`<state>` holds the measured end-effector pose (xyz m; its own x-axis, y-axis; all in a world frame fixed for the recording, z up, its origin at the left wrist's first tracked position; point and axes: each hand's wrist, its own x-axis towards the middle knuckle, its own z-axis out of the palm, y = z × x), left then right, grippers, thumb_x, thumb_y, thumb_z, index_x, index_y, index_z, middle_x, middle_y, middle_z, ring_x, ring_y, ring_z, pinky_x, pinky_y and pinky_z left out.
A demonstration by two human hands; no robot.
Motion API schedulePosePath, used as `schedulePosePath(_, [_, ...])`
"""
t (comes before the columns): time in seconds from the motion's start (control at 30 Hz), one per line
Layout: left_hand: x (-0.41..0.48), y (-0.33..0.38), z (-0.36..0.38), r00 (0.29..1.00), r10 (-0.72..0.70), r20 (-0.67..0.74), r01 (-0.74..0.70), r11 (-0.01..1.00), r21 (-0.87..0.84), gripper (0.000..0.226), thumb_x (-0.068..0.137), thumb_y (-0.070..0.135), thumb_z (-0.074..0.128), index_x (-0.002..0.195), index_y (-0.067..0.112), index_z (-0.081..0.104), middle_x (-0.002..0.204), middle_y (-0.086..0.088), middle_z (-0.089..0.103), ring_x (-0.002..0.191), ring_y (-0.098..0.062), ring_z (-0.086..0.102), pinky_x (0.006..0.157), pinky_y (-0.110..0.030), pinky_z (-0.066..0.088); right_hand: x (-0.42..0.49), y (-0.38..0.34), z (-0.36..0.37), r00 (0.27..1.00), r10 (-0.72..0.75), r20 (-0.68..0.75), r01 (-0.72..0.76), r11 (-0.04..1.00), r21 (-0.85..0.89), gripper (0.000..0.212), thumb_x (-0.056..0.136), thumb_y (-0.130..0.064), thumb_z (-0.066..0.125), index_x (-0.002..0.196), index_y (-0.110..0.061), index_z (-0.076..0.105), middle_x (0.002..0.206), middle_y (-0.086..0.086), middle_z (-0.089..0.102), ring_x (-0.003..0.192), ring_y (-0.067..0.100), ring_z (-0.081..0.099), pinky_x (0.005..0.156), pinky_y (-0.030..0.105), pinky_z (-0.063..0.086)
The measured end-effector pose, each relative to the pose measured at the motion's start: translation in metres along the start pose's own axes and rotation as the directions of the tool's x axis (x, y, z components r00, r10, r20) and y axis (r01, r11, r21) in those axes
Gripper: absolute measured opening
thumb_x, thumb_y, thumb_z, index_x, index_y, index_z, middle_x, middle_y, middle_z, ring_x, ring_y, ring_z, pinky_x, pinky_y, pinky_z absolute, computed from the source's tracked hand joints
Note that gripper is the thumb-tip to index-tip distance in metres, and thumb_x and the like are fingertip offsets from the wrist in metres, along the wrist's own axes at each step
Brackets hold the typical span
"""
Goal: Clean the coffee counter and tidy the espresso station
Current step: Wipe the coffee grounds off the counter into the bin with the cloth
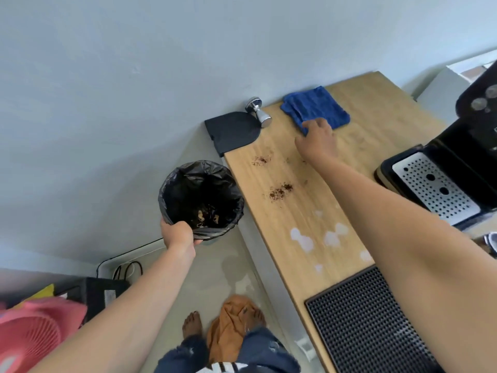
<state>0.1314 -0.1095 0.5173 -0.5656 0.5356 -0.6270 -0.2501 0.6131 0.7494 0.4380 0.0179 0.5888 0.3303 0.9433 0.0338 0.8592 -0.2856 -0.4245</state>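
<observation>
My left hand (178, 235) grips the rim of a small bin lined with a black bag (201, 197), held beside the left edge of the wooden counter (309, 211). Scraps lie at the bin's bottom. My right hand (318, 141) reaches across the counter, its fingers on the near corner of a folded blue cloth (316, 106). Two patches of coffee grounds (281, 190) (260, 160) lie on the wood. White spill spots (304, 240) sit nearer to me.
A black tamping mat (232, 131) and a metal tamper (259, 113) lie at the counter's far left corner. The espresso machine with its perforated drip tray (433, 187) stands at right. A black rubber bar mat (368, 321) covers the near end. An orange cloth (228, 324) lies on the floor.
</observation>
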Motion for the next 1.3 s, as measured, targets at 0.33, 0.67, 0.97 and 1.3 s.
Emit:
schedulePosePath(0.33, [0.003, -0.008, 0.013, 0.995, 0.002, -0.102, 0.0, 1.0, 0.026, 0.059, 0.091, 0.001, 0.032, 0.142, 0.029, 0.041, 0.136, -0.006, 0.053, 0.102, -0.031, 0.057, 0.052, -0.03, 0.05, 0.08, 0.033, 0.015, 0.995, -0.023, 0.092, 0.032, 0.995, -0.096, 0.096, 0.075, -0.07, 0.051, 0.149, -0.013, 0.026, 0.162, 0.012, 0.01, 0.15, 0.026, 0.0, 0.121, 0.045, 0.001])
schedulePosePath(0.67, [0.016, -0.004, 0.021, 0.994, 0.011, -0.105, -0.007, 0.999, 0.036, 0.059, 0.091, 0.001, 0.032, 0.14, 0.032, 0.041, 0.136, -0.008, 0.054, 0.106, -0.035, 0.062, 0.046, -0.028, 0.05, 0.132, 0.033, 0.014, 0.995, 0.069, 0.066, -0.063, 0.995, -0.083, 0.043, 0.08, -0.043, 0.042, 0.102, -0.011, 0.061, 0.159, 0.017, 0.017, 0.148, 0.035, 0.005, 0.114, 0.061, 0.005])
schedulePosePath(0.97, [0.023, -0.004, 0.023, 0.996, 0.005, -0.091, -0.003, 1.0, 0.018, 0.063, 0.088, 0.001, 0.032, 0.14, 0.034, 0.041, 0.137, -0.008, 0.054, 0.108, -0.038, 0.063, 0.043, -0.026, 0.053, 0.128, 0.04, 0.017, 0.977, 0.073, 0.203, -0.053, 0.993, -0.102, 0.112, 0.059, -0.093, 0.041, 0.139, -0.014, 0.034, 0.158, 0.025, 0.008, 0.147, 0.041, 0.002, 0.111, 0.065, 0.005])
schedulePosePath(1.3, [0.013, 0.001, 0.024, 0.994, 0.014, -0.105, -0.014, 1.0, 0.005, 0.069, 0.086, -0.003, 0.03, 0.141, 0.036, 0.041, 0.137, -0.006, 0.052, 0.102, -0.035, 0.062, 0.057, -0.034, 0.056, 0.132, 0.044, 0.006, 0.988, 0.021, 0.152, 0.009, 0.982, -0.191, 0.052, 0.079, -0.05, 0.048, 0.117, -0.014, 0.055, 0.146, 0.021, 0.036, 0.132, 0.041, 0.035, 0.106, 0.057, 0.029])
